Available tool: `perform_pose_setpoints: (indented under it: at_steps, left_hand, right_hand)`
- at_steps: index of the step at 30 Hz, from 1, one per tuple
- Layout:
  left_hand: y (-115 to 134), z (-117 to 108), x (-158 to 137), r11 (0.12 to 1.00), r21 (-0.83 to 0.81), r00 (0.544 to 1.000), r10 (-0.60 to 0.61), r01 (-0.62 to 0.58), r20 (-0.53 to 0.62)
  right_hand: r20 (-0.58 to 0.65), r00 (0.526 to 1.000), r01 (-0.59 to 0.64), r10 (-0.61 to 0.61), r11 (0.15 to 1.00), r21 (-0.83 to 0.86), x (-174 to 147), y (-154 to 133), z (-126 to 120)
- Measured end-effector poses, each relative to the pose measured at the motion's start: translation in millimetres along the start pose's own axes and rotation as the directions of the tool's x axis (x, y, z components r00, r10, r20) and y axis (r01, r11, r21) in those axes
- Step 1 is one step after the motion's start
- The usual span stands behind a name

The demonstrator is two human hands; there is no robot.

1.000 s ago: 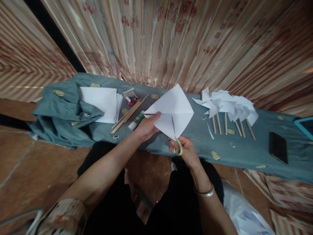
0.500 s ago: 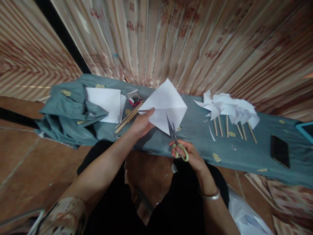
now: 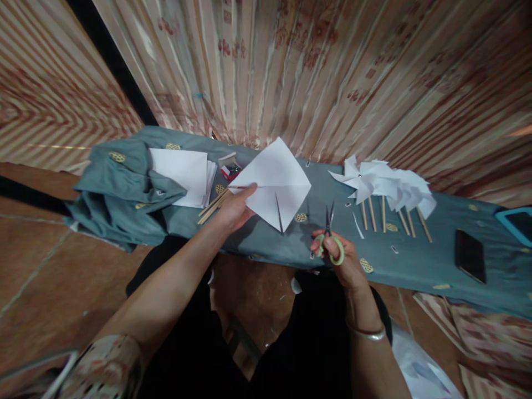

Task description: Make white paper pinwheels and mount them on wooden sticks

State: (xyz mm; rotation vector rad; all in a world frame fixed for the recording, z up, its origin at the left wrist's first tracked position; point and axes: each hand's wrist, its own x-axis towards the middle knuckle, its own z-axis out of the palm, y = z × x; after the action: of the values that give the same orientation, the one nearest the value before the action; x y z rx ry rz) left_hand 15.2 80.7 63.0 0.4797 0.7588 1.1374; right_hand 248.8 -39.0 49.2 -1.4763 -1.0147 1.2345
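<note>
A square white sheet of paper (image 3: pixel 286 166) is pinched at its left corner by my left hand (image 3: pixel 236 211), thumb on top and fingers beneath. Slits run inward from its left and near corners, and crease lines cross it. My right hand (image 3: pixel 343 256) is wrapped around the green-handled scissors (image 3: pixel 331 244), with thumb and fingers in the loops. The blades are slightly apart and point away from me, clear of the sheet on its right side. Past the scissors lie several white paper pinwheels (image 3: pixel 361 176) on wooden sticks.
A stack of white paper (image 3: pixel 180 172), a small red and white box (image 3: pixel 229 166) of dark pieces and several wooden sticks (image 3: pixel 214 206) are on the left. At right lie a black phone (image 3: pixel 470 255) and a blue-edged device (image 3: pixel 516 223). A green cloth (image 3: pixel 282 250) covers the narrow table.
My right hand has drawn the scissors out of the near slit and moved right. The sheet has shifted slightly left in my left hand, and its near slit now shows fully.
</note>
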Motion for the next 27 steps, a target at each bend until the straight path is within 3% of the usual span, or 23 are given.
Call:
perform_pose_setpoints:
  at_steps: [4, 7, 11, 15, 19, 23, 27]
  left_hand:
    - [-12.0, -4.5, -4.1, 0.996, 0.073, 0.998, -0.058, 0.057, 0.019]
    - [-21.3, -8.8, -8.3, 0.979, 0.167, 0.991, -0.127, 0.121, 0.028]
    - [-30.4, -10.5, -15.3, 0.961, 0.223, 0.983, -0.180, 0.167, 0.043]
    - [-36.3, -9.8, -20.4, 0.946, 0.277, 0.980, -0.193, 0.170, 0.057]
    - [-38.8, -11.0, -20.9, 0.936, 0.309, 0.979, -0.194, 0.167, 0.058]
    - [-38.6, -11.2, -18.6, 0.937, 0.303, 0.977, -0.204, 0.175, 0.065]
    - [-37.0, -7.9, -16.6, 0.951, 0.196, 0.950, -0.271, 0.239, 0.157]
  right_hand:
    - [-0.309, 0.948, 0.093, -0.077, 0.995, 0.035, 9.5, 7.4, -2.8]
    - [-0.383, 0.916, 0.108, -0.115, 0.993, -0.040, 12.5, 5.8, -3.1]
    - [-0.338, 0.934, 0.084, -0.115, 0.991, -0.107, 13.2, 0.7, 1.6]
    - [-0.195, 0.980, 0.035, -0.045, 0.998, -0.050, 13.5, -1.0, 8.0]
    - [-0.105, 0.994, -0.005, 0.005, 1.000, 0.002, 11.7, -2.7, 11.4]
    - [-0.098, 0.994, -0.035, 0.038, 0.999, 0.035, 8.6, -5.2, 13.9]
    - [-0.195, 0.979, -0.033, 0.054, 0.993, 0.111, 8.9, -4.5, 17.2]
